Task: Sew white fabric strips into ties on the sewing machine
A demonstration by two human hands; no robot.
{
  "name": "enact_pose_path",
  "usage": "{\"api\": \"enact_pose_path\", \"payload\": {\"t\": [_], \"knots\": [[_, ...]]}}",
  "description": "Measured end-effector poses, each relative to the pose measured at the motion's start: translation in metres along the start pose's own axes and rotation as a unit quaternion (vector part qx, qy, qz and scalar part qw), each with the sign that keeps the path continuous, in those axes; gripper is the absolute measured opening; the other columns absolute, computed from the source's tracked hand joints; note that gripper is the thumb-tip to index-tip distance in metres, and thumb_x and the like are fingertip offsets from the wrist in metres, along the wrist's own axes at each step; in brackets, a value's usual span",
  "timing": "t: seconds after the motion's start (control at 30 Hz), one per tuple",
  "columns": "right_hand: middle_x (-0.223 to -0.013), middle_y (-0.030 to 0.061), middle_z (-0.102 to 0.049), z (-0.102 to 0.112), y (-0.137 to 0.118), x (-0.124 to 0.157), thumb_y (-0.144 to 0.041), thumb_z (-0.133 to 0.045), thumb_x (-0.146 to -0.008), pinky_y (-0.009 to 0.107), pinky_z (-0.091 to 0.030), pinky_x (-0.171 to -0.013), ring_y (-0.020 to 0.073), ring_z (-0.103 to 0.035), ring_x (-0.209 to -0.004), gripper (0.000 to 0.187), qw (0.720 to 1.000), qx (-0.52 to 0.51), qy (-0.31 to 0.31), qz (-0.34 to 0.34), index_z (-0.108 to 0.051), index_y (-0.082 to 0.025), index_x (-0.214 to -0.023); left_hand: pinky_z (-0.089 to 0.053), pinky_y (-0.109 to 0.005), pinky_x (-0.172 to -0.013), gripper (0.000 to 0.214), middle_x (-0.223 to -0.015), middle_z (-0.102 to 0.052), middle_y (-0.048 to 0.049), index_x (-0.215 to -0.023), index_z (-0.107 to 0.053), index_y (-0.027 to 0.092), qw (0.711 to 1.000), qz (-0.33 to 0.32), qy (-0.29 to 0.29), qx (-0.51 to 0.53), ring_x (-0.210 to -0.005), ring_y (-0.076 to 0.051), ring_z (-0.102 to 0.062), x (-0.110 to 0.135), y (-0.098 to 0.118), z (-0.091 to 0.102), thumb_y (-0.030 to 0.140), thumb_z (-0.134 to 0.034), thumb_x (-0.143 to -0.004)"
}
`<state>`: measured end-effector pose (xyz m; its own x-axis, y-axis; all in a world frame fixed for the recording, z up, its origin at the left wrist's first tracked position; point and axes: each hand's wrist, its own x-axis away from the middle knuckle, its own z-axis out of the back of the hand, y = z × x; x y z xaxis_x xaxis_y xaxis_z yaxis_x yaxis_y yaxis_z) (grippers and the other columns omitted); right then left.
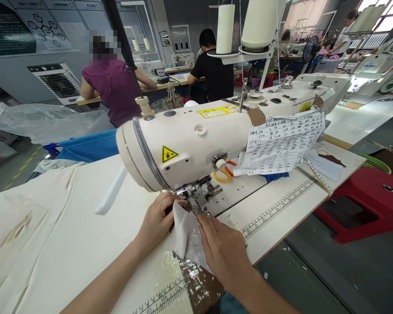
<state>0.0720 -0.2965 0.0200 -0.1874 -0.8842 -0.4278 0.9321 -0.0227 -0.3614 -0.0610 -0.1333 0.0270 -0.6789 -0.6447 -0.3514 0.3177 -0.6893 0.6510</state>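
Note:
A small piece of white fabric [186,233] lies under the presser foot [196,203] of a cream sewing machine [196,135]. My left hand [157,220] is curled on the fabric's left edge, right beside the foot, pinching the cloth. My right hand [221,248] lies over the fabric's right side with its fingers pressed down on it, fingertips close to the needle area.
A taped paper sheet of handwritten numbers [281,141] hangs from the machine. Cream cloth [29,218] covers the table's left. A measuring tape [278,207] runs along the table edge. A red stool [367,203] stands at the right. Other people work at machines behind.

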Motion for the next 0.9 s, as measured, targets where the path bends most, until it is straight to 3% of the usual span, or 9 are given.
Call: {"api": "enact_pose_path", "payload": {"t": [0.17,0.5,0.73,0.9], "knots": [[-0.093,0.0069,-0.074,-0.0018,0.0022,-0.0007,-0.008,-0.058,-0.092,0.031,-0.045,-0.050,0.0217,-0.070,-0.070,0.034,1.000,0.017,0.017,0.015,-0.058,-0.010,-0.126,-0.051,-0.031,-0.075,0.022,-0.096,-0.069,-0.0055,-0.089,-0.069,0.021,1.000,-0.006,0.000,-0.028,-0.088,-0.020,-0.064,0.0007,-0.0024,-0.0011,0.036,-0.053,-0.092],[-0.089,0.0059,-0.072,-0.0007,-0.0019,-0.0028,-0.008,-0.061,-0.091,0.030,-0.041,-0.050,0.0191,-0.065,-0.065,0.035,1.000,0.027,0.005,0.006,-0.058,-0.012,-0.126,-0.051,-0.032,-0.069,0.016,-0.089,-0.065,-0.0077,-0.094,-0.063,0.017,0.982,-0.104,0.034,-0.153,-0.085,-0.022,-0.062,0.0024,-0.0065,-0.0058,0.021,-0.049,-0.088],[-0.087,0.0052,-0.072,-0.0001,-0.0029,-0.0017,-0.007,-0.063,-0.088,0.031,-0.044,-0.052,0.0203,-0.067,-0.067,0.033,1.000,0.008,0.019,-0.005,-0.061,-0.012,-0.120,-0.050,-0.026,-0.066,0.022,-0.084,-0.067,-0.0038,-0.087,-0.067,0.019,0.994,-0.063,0.024,-0.091,-0.078,-0.017,-0.064,0.0007,-0.0037,0.0000,0.029,-0.049,-0.096],[-0.088,0.0055,-0.073,-0.0015,-0.0018,-0.0047,-0.008,-0.064,-0.089,0.032,-0.048,-0.051,0.0212,-0.069,-0.068,0.033,1.000,0.013,0.015,-0.007,-0.061,-0.011,-0.122,-0.050,-0.026,-0.063,0.020,-0.086,-0.068,-0.0041,-0.088,-0.067,0.019,0.991,-0.083,0.035,-0.100,-0.075,-0.017,-0.065,0.0011,-0.0036,0.0013,0.030,-0.052,-0.096]]}}
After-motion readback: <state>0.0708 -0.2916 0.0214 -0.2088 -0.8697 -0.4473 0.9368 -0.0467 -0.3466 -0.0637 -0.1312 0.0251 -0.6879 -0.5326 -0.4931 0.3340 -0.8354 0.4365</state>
